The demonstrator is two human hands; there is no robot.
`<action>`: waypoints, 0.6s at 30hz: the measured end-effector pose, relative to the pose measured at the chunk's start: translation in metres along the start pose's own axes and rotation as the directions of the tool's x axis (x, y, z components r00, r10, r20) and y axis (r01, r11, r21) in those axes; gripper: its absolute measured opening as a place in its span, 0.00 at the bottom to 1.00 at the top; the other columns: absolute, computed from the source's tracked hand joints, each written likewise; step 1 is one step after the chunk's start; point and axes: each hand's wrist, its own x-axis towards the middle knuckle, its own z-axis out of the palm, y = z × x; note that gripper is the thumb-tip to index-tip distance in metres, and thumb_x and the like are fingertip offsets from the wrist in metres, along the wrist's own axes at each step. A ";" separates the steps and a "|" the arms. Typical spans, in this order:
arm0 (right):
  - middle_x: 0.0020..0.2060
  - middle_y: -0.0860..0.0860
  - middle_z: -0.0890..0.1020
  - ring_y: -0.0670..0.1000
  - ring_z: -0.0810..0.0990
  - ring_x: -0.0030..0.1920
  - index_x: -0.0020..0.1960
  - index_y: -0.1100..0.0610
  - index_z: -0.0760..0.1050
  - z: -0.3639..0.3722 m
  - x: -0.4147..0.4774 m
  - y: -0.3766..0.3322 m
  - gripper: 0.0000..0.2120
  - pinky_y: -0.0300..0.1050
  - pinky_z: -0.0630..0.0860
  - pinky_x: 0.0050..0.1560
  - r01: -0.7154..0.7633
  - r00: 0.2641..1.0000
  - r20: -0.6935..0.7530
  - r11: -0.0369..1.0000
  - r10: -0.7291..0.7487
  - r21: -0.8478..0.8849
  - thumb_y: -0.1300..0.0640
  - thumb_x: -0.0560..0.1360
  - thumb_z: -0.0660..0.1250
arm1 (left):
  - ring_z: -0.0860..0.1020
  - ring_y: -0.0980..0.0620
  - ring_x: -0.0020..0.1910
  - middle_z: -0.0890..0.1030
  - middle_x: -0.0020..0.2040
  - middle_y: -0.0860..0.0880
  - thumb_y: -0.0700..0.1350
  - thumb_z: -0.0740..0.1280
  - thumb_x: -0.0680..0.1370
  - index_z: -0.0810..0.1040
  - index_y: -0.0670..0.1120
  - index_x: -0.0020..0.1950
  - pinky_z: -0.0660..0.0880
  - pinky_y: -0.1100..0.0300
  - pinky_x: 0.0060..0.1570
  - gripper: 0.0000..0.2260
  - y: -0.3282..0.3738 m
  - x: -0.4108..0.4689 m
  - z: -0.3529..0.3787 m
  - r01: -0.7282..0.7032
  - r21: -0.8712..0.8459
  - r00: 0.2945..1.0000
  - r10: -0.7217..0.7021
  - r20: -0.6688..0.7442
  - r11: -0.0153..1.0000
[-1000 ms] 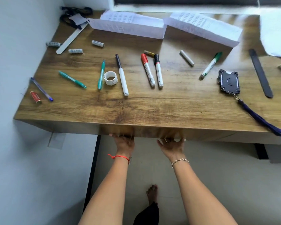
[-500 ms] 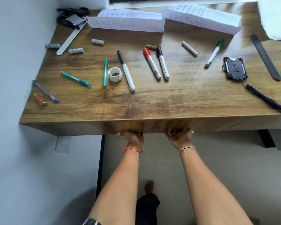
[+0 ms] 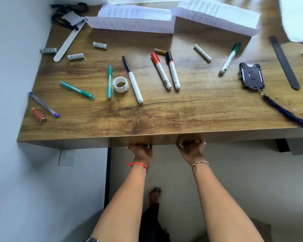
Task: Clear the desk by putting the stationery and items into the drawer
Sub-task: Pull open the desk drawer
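Note:
My left hand (image 3: 141, 151) and my right hand (image 3: 191, 149) curl under the drawer front (image 3: 163, 139), side by side below the desk's front edge; their fingertips are hidden beneath it. On the wooden desk (image 3: 199, 109) lie a red-capped marker (image 3: 160, 73), a black-capped marker (image 3: 172, 69), a long white marker (image 3: 132, 79), a green marker (image 3: 229, 58), two teal pens (image 3: 77, 89) (image 3: 109, 81), a tape roll (image 3: 120, 84), a blue pen (image 3: 43, 104), a red battery (image 3: 38, 114) and white batteries (image 3: 76, 56).
A black badge holder (image 3: 251, 75) with a purple lanyard (image 3: 287, 113) trails off the right front edge. A black strip (image 3: 284, 62), a white flat stick (image 3: 69, 41) and folded papers (image 3: 135, 20) lie further back. A wall borders the desk's left side.
My view has shifted, so the desk sits higher in the frame. Both hands stay hooked under the front edge. Nothing on the desk has moved.

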 end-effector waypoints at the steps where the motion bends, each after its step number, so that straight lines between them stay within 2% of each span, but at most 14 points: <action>1: 0.38 0.55 0.75 0.53 0.69 0.35 0.37 0.54 0.70 -0.001 -0.001 0.000 0.20 0.45 0.72 0.39 0.004 1.000 -0.014 1.000 -0.005 -0.015 0.46 0.77 0.46 | 0.75 0.44 0.59 0.67 0.72 0.45 0.60 0.43 0.81 0.64 0.47 0.73 0.75 0.57 0.46 0.28 0.001 0.004 -0.004 0.013 0.009 1.000 -0.013 0.018 1.000; 2: 0.41 0.55 0.75 0.54 0.70 0.37 0.40 0.53 0.71 -0.001 -0.002 0.000 0.19 0.46 0.73 0.41 0.010 1.000 -0.021 1.000 -0.011 -0.023 0.46 0.77 0.46 | 0.76 0.47 0.52 0.68 0.71 0.45 0.60 0.45 0.81 0.66 0.48 0.72 0.75 0.57 0.44 0.26 0.002 0.006 -0.007 0.014 0.014 0.999 -0.014 0.035 1.000; 4: 0.42 0.55 0.75 0.53 0.70 0.38 0.42 0.53 0.71 -0.004 -0.010 0.002 0.18 0.47 0.72 0.43 0.032 0.999 -0.027 0.999 -0.033 -0.029 0.45 0.77 0.47 | 0.76 0.49 0.46 0.70 0.70 0.46 0.61 0.45 0.80 0.67 0.48 0.71 0.74 0.57 0.45 0.27 -0.001 0.004 -0.014 -0.018 0.011 0.999 0.018 0.029 1.000; 7: 0.33 0.54 0.72 0.53 0.68 0.34 0.35 0.53 0.67 -0.030 -0.027 0.014 0.19 0.43 0.69 0.39 0.054 0.996 -0.072 0.998 -0.053 0.010 0.45 0.77 0.46 | 0.76 0.48 0.51 0.71 0.69 0.46 0.65 0.42 0.78 0.68 0.47 0.70 0.74 0.58 0.48 0.32 -0.017 -0.014 -0.040 -0.058 0.012 0.996 0.059 -0.063 0.998; 9: 0.28 0.53 0.74 0.53 0.69 0.32 0.34 0.53 0.68 -0.059 -0.048 0.021 0.20 0.41 0.67 0.37 0.061 0.996 -0.069 0.998 -0.059 0.017 0.45 0.77 0.46 | 0.76 0.50 0.47 0.73 0.67 0.46 0.64 0.43 0.79 0.73 0.49 0.61 0.74 0.58 0.44 0.29 -0.026 -0.036 -0.068 -0.047 0.033 0.995 0.050 -0.088 0.998; 12: 0.25 0.52 0.74 0.53 0.68 0.31 0.33 0.53 0.68 -0.096 -0.071 0.028 0.18 0.43 0.68 0.38 0.029 0.996 -0.078 0.999 -0.030 -0.016 0.47 0.75 0.48 | 0.75 0.51 0.42 0.78 0.51 0.46 0.66 0.40 0.78 0.75 0.49 0.46 0.73 0.60 0.44 0.29 -0.035 -0.068 -0.097 -0.052 0.055 0.992 0.058 -0.116 0.997; 13: 0.24 0.52 0.74 0.53 0.68 0.31 0.33 0.54 0.67 -0.109 -0.082 0.029 0.17 0.43 0.68 0.39 0.002 0.997 -0.071 0.999 -0.005 -0.051 0.48 0.75 0.49 | 0.75 0.51 0.41 0.78 0.46 0.47 0.65 0.40 0.78 0.74 0.49 0.44 0.73 0.60 0.44 0.29 -0.037 -0.081 -0.106 -0.055 0.058 0.991 0.062 -0.116 0.997; 15: 0.24 0.53 0.75 0.53 0.70 0.33 0.34 0.54 0.67 -0.135 -0.099 0.031 0.16 0.45 0.70 0.39 -0.035 0.998 -0.054 0.995 0.030 -0.098 0.49 0.75 0.50 | 0.74 0.51 0.41 0.77 0.44 0.48 0.64 0.41 0.78 0.74 0.50 0.43 0.73 0.59 0.46 0.28 -0.043 -0.102 -0.126 -0.042 0.097 0.990 0.054 -0.133 0.994; 17: 0.25 0.53 0.77 0.55 0.73 0.36 0.37 0.56 0.69 -0.163 -0.116 0.032 0.16 0.46 0.72 0.41 -0.060 0.997 -0.053 0.985 0.052 -0.164 0.43 0.73 0.56 | 0.74 0.51 0.40 0.77 0.42 0.48 0.62 0.43 0.80 0.74 0.49 0.43 0.77 0.62 0.42 0.26 -0.046 -0.120 -0.151 -0.003 0.118 0.986 0.022 -0.164 0.993; 18: 0.27 0.54 0.79 0.56 0.76 0.37 0.39 0.56 0.71 -0.175 -0.128 0.031 0.19 0.47 0.74 0.43 -0.083 0.996 -0.041 0.974 0.076 -0.210 0.39 0.66 0.64 | 0.74 0.51 0.39 0.76 0.40 0.47 0.60 0.45 0.80 0.74 0.48 0.41 0.78 0.64 0.36 0.25 -0.047 -0.131 -0.164 0.020 0.143 0.982 0.007 -0.189 0.989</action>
